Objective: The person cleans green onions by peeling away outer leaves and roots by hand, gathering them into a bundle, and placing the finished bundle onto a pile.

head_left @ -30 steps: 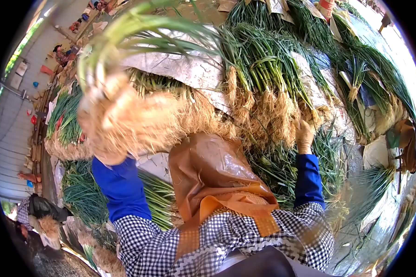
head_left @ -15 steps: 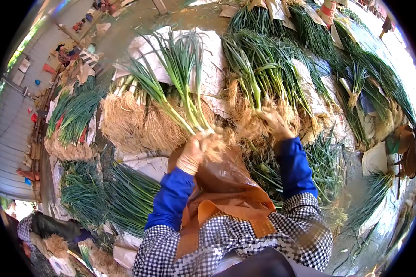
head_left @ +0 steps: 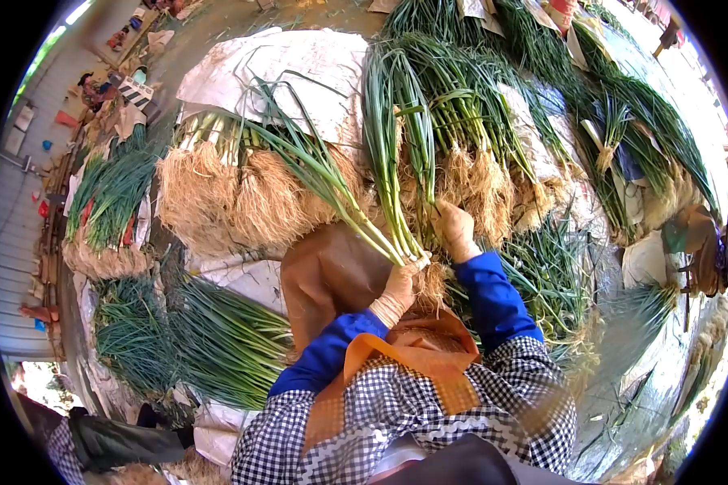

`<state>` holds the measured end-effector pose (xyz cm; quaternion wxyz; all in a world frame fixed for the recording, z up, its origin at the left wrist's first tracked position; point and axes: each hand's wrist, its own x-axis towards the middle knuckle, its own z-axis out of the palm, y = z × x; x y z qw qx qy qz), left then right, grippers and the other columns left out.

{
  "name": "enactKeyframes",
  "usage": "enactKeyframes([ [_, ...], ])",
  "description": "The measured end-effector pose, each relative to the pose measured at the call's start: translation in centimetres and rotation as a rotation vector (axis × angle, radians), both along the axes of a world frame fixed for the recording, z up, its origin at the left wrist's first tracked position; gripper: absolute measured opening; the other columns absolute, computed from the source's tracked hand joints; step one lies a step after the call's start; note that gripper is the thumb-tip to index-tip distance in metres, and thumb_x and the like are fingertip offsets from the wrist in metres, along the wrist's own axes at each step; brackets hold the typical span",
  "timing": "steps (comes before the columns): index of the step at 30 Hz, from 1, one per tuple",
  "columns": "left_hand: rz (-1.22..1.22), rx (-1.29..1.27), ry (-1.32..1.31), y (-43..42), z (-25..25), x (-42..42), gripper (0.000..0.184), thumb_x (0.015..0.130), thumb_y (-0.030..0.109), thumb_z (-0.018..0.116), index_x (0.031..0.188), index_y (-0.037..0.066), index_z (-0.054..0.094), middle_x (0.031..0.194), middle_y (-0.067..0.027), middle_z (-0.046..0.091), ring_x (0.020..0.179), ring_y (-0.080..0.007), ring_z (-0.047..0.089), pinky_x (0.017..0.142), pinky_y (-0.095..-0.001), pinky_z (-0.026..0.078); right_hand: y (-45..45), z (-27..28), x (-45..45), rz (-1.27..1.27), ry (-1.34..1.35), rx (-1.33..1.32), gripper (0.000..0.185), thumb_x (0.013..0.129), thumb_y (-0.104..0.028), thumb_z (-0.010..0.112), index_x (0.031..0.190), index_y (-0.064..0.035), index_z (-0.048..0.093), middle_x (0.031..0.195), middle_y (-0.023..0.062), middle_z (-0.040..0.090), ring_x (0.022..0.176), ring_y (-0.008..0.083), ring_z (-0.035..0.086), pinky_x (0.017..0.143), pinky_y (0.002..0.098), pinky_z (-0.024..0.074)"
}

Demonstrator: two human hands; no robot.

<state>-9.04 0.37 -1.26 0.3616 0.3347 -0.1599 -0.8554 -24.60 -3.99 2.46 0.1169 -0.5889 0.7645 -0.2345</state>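
Note:
My left hand (head_left: 398, 293) is closed round the base of a few long green onion stalks (head_left: 388, 174), just above their pale roots, in front of the brown apron (head_left: 332, 271). Their leaves fan up and to the left. Close beside it on the right, my right hand (head_left: 455, 228) is closed on the lower ends of more stalks (head_left: 419, 137). Behind my right hand lies a pile of green onions (head_left: 469, 113) with tan, stringy roots. Rooted bundles (head_left: 271, 194) lie at the left, their tops under a white sheet (head_left: 299, 61).
Another heap of green onions (head_left: 226, 339) lies at the lower left, and one more (head_left: 117, 194) farther left. Loose greens (head_left: 542, 271) lie right of my right arm. A person's legs (head_left: 125, 440) show at the lower left; another person (head_left: 95, 91) is at the upper left.
My left hand has moved right and down with its stalks, close to my right hand. My right hand has shifted slightly left, and stalks now stand upright between the hands.

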Motion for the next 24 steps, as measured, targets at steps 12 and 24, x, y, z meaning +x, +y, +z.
enactKeyframes([
  [12,0.055,-0.248,-0.1,0.0,1.8,-0.3,0.024,0.081,0.003,0.058,0.105,0.003,0.057,0.094,-0.0013,0.059,0.086,-0.0125,0.056,0.077,-0.0274,0.047,9.2,4.3,-5.5,0.067,0.225,0.708,0.04,0.086,-0.045,0.048,0.083,-0.0069,0.059,0.072,0.0107,0.063,0.068,0.0264,0.062,0.06,0.0366,0.0488],
  [24,0.055,-0.348,-0.221,0.4,-0.4,0.0,0.02,0.08,0.003,0.06,0.099,0.005,0.056,0.09,0.0007,0.056,0.086,-0.0117,0.052,0.079,-0.0253,0.043,-2.3,0.9,1.7,0.117,0.066,0.257,0.015,0.09,-0.018,0.044,0.092,-0.0063,0.053,0.095,0.0121,0.06,0.081,0.0183,0.058,0.059,0.0276,0.0462],
])
